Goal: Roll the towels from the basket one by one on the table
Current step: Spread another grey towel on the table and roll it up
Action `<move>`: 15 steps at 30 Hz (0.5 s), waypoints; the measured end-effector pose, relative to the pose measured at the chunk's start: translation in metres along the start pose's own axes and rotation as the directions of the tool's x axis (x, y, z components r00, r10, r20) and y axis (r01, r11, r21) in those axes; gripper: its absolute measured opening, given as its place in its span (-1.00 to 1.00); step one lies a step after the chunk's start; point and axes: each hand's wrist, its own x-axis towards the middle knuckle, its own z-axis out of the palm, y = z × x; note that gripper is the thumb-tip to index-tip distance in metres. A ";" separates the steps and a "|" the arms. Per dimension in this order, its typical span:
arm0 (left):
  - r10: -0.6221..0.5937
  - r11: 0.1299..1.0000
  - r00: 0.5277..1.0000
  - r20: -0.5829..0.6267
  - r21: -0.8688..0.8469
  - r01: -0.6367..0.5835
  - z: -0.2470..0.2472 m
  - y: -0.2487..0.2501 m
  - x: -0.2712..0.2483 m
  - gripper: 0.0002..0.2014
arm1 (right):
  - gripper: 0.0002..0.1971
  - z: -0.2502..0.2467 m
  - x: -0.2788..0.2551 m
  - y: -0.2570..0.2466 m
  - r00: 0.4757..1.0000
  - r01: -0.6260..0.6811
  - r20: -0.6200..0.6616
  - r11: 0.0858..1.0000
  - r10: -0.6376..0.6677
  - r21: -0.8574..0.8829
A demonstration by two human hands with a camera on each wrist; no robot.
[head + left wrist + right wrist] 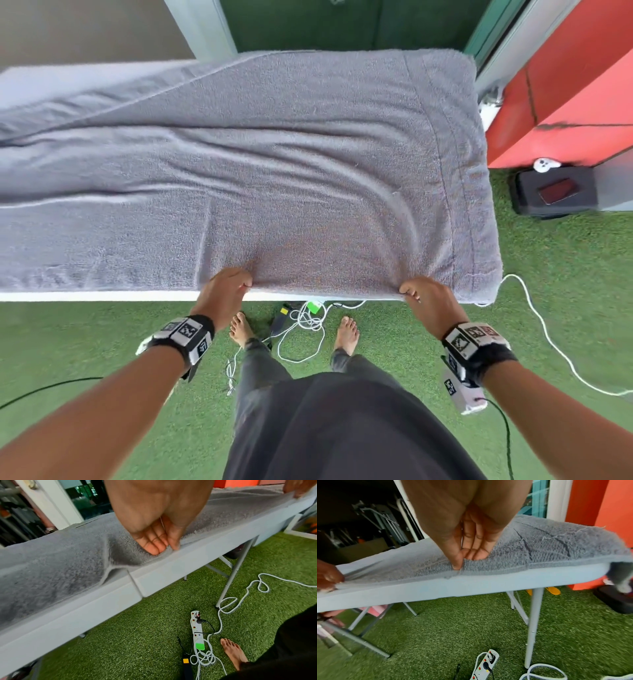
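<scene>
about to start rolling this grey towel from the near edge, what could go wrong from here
1. The towel lies rippled, with a raised fold left of the left hand; rolled in, these would probably make a lumpy roll.
2. The right hand pinches well inside the right hem, so that overhanging corner may lag and the roll go crooked.
3. A power strip and loose cables lie by the bare feet: a likely trip hazard.

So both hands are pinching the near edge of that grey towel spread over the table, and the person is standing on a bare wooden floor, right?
Not quite. The floor is green artificial grass, not bare wood; the head view shows it. The rest holds: the left hand and right hand both pinch the near edge of the grey towel spread over the table.
</scene>
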 end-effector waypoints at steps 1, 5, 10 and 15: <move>0.002 1.000 1.000 -0.012 -0.004 -0.002 -0.003 -0.006 -0.004 -0.89 | -0.89 0.003 -0.003 -0.007 1.000 0.020 0.010 1.000 -0.020 0.011; -0.031 0.999 0.999 0.012 -0.017 0.032 -0.008 -0.029 -0.034 -0.86 | -0.85 0.019 -0.015 -0.031 0.993 0.015 0.115 0.999 -0.018 0.031; 0.075 0.997 0.996 0.044 -0.018 -0.075 0.006 -0.041 -0.052 -0.86 | -0.81 0.028 -0.022 -0.044 0.967 -0.045 0.251 0.999 0.045 -0.007; 0.010 1.000 0.986 -0.167 0.016 -0.008 -0.019 -0.065 -0.062 -0.76 | -0.76 0.045 0.007 -0.113 0.967 -0.004 0.254 1.000 0.000 0.018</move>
